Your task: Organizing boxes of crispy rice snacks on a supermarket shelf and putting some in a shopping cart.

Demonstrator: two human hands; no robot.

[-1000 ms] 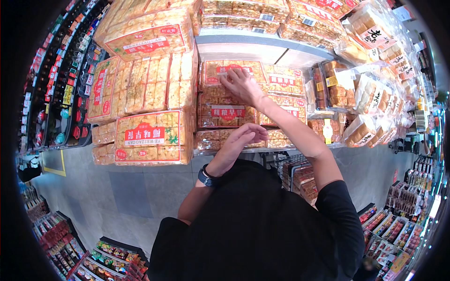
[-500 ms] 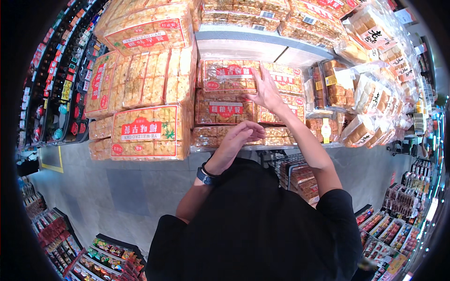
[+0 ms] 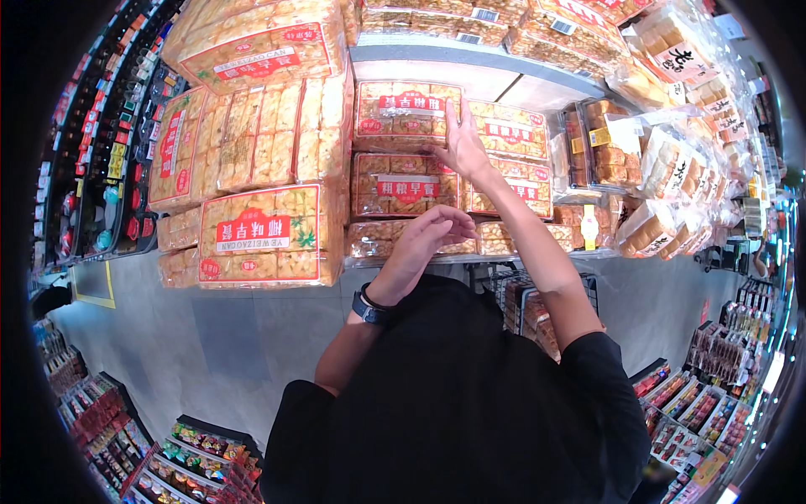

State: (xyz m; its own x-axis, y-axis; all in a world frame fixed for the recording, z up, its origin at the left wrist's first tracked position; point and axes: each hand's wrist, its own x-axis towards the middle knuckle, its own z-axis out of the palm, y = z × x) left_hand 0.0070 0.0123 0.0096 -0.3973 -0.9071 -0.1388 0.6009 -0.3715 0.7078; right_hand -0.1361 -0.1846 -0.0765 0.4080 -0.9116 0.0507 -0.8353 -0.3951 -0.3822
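Observation:
My right hand [image 3: 467, 153] reaches over the shelf with its fingers stretched out and the thumb apart. Its fingers lie along the right edge of a clear-wrapped pack of pastry blocks [image 3: 401, 111] with a red and white label, and the thumb is by that pack's near edge. A second pack [image 3: 509, 133] sits just right of the fingers. Below lies another labelled pack [image 3: 403, 186]. My left hand [image 3: 422, 248], with a dark watch at the wrist, hovers near the shelf's front edge, fingers loosely bent and apart, with nothing visible in it.
Tall stacks of similar packs [image 3: 260, 231] rise at the left. Bagged bread loaves [image 3: 672, 164] and a clear box of pastry [image 3: 606, 143] stand at the right. A grey ledge [image 3: 420, 57] runs behind. A wire cart [image 3: 537, 311] with packs stands below the shelf.
My right hand has shifted slightly left and down, its fingers now closer together along the pack's edge. The upper left pack sits slightly farther left and back. My left hand has barely moved.

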